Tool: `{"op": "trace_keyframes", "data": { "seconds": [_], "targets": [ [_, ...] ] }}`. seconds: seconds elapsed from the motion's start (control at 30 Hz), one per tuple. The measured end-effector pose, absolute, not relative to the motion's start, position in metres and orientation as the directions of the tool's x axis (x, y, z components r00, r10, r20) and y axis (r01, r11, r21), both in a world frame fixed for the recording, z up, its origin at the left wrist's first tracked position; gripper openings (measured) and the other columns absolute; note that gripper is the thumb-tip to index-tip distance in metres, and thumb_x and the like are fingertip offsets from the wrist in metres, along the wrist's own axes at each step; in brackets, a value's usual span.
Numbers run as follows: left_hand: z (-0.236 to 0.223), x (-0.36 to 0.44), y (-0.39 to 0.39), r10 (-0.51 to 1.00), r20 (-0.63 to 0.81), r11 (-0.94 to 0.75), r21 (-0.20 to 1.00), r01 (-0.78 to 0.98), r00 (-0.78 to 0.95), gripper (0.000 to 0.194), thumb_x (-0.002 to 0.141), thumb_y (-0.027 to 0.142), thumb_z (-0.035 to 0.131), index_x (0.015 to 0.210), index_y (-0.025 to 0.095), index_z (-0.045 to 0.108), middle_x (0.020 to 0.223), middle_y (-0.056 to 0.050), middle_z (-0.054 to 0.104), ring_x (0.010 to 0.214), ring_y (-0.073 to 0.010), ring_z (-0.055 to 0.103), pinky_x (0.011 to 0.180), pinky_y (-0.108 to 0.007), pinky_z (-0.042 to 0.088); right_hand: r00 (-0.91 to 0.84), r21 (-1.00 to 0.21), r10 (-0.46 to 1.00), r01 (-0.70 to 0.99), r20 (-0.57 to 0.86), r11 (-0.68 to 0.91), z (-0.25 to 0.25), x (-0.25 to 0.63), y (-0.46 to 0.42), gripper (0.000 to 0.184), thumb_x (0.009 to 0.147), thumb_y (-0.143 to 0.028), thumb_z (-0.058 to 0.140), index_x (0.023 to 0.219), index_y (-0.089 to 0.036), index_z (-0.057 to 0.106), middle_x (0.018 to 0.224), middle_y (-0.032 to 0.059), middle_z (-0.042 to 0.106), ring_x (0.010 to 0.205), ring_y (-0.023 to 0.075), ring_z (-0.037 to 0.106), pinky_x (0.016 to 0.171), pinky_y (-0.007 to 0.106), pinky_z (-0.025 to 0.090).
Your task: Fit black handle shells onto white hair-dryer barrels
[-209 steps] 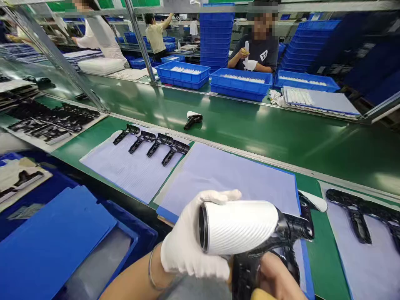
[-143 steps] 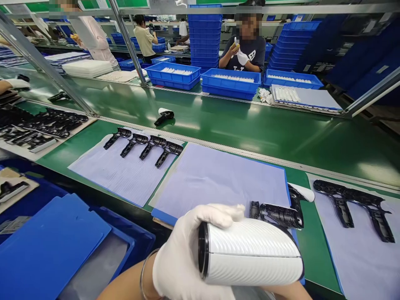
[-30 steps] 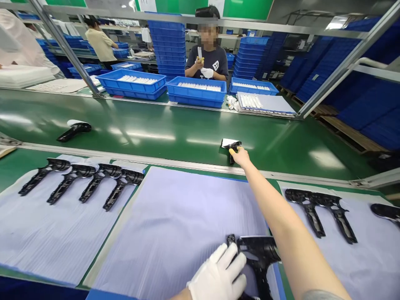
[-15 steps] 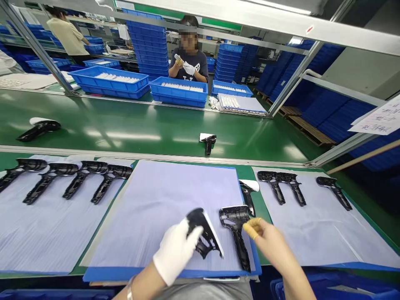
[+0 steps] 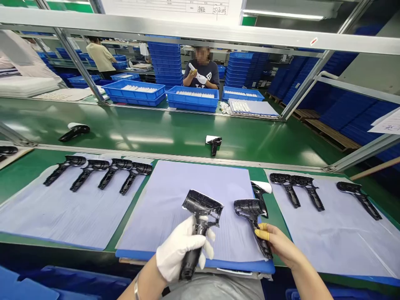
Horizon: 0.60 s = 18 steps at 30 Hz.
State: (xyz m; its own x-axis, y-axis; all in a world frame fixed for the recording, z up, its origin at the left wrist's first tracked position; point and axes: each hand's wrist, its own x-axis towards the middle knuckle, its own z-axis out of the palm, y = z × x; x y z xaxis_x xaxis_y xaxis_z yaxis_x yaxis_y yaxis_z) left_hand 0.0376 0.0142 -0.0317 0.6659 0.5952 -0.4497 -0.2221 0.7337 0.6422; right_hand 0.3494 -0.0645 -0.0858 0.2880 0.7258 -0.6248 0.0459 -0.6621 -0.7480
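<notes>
Gloved left hand gripping black housing, likely dryer, right hand open, touching second housing, four housings left, three right

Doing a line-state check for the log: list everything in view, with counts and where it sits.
Pale lavender foam sheets: three, side by side on the near green belt.
Glossy black plastic dryer housing halves: seven, four on the left sheet, three on the right.
Black dryer pieces with white ends: three, two on the far green conveyor belt, one by the middle sheet's far right corner.
Blue plastic trays of white parts: three, on the far bench.
Stacked blue crates: many, behind the trays.
Co-worker: one, across the line, holding a white piece.
Left hand: white glove, gripping a black housing half above the middle sheet.
Right hand: bare, yellow finger cots, against a black housing half on the middle sheet.
</notes>
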Motion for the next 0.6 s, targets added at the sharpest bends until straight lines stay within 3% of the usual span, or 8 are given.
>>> {"op": "trace_keyframes", "data": {
  "seconds": [0.13, 0.37, 0.43, 0.53, 0.6],
  "targets": [
    [-0.041, 0.035, 0.019, 0.593, -0.459, 0.751, 0.612, -0.248, 0.661, 0.053, 0.068, 0.025, 0.084, 0.109, 0.021, 0.050, 0.091, -0.004, 0.067, 0.057, -0.0110, 0.067, 0.042, -0.015, 0.037, 0.267, -0.764, 0.728, -0.048, -0.631, -0.644, -0.079, 0.354, -0.067, 0.034, 0.064, -0.037, 0.080, 0.089, -0.018, 0.068, 0.077, 0.0035, 0.074, 0.075, 0.0213, 0.069, 0.072, 0.030, 0.053],
    [-0.053, 0.034, 0.022, 0.656, -0.477, 0.721, 0.625, -0.299, 0.585, 0.045, 0.086, 0.058, 0.065, 0.104, 0.019, 0.054, 0.086, -0.006, 0.069, 0.044, -0.0069, 0.057, 0.038, -0.017, 0.027, 0.343, -0.801, 0.727, -0.173, -0.594, -0.573, -0.076, 0.354, -0.073, 0.031, 0.059, -0.041, 0.088, 0.075, -0.021, 0.069, 0.072, -0.0023, 0.071, 0.066, 0.0156, 0.066, 0.063, 0.024, 0.056],
    [-0.049, 0.032, 0.021, 0.669, -0.480, 0.715, 0.625, -0.314, 0.568, 0.046, 0.086, 0.059, 0.064, 0.105, 0.018, 0.055, 0.084, -0.006, 0.069, 0.043, -0.0069, 0.056, 0.038, -0.017, 0.028, 0.373, -0.798, 0.707, -0.230, -0.601, -0.557, -0.076, 0.354, -0.075, 0.038, 0.053, -0.041, 0.090, 0.076, -0.021, 0.068, 0.075, 0.0009, 0.073, 0.073, 0.0193, 0.071, 0.072, 0.027, 0.060],
    [-0.044, 0.030, 0.021, 0.669, -0.491, 0.720, 0.613, -0.325, 0.558, 0.044, 0.084, 0.056, 0.068, 0.107, 0.020, 0.054, 0.081, -0.005, 0.069, 0.047, -0.0086, 0.059, 0.038, -0.016, 0.031, 0.442, -0.810, 0.681, -0.263, -0.584, -0.525, -0.070, 0.358, -0.081, 0.049, 0.049, -0.042, 0.091, 0.086, -0.021, 0.065, 0.096, 0.0090, 0.075, 0.099, 0.0287, 0.073, 0.090, 0.033, 0.061],
    [-0.043, 0.029, 0.020, 0.673, -0.484, 0.718, 0.611, -0.335, 0.559, 0.043, 0.084, 0.053, 0.070, 0.108, 0.021, 0.054, 0.081, -0.005, 0.070, 0.050, -0.0098, 0.061, 0.040, -0.016, 0.036, 0.524, -0.836, 0.662, -0.221, -0.536, -0.503, -0.061, 0.362, -0.087, 0.051, 0.053, -0.041, 0.091, 0.091, -0.023, 0.061, 0.101, 0.0088, 0.073, 0.098, 0.0301, 0.073, 0.084, 0.035, 0.063]
  ]
}}
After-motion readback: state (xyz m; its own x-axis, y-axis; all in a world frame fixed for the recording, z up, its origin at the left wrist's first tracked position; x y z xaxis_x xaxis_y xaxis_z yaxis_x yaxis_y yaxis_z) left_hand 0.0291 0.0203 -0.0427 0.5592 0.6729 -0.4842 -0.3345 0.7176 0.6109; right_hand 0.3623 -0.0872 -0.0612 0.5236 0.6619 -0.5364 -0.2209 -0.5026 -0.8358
